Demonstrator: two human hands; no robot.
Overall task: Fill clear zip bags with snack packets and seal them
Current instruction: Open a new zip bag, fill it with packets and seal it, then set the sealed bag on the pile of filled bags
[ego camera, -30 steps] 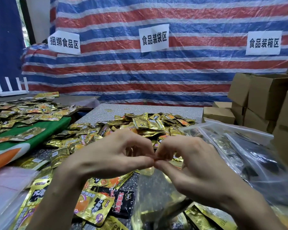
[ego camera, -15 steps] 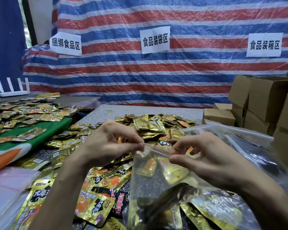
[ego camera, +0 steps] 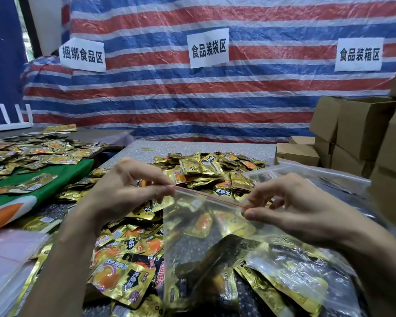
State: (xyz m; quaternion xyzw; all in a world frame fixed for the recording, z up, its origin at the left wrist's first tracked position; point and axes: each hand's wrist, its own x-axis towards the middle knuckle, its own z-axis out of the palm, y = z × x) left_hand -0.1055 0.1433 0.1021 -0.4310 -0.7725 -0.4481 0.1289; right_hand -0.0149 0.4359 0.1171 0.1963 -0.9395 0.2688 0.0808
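A clear zip bag [ego camera: 217, 227] with a red zip line hangs in front of me, holding several gold and black snack packets [ego camera: 270, 282] in its lower part. My left hand [ego camera: 126, 191] pinches the left end of the zip strip between thumb and fingers. My right hand [ego camera: 290, 209] pinches the right end, so the strip is stretched straight between them. Loose gold snack packets [ego camera: 204, 170] lie in a heap on the table behind the bag and under my left arm.
A stack of clear zip bags [ego camera: 325, 179] lies at the right. Brown cardboard boxes [ego camera: 357, 131] stand at the far right. More packets cover a green cloth [ego camera: 55, 181] at the left. A striped tarp with white signs [ego camera: 208, 48] hangs behind.
My hands started together at the middle of the zip strip and have slid apart along it, left hand to the left end, right hand to the right end.
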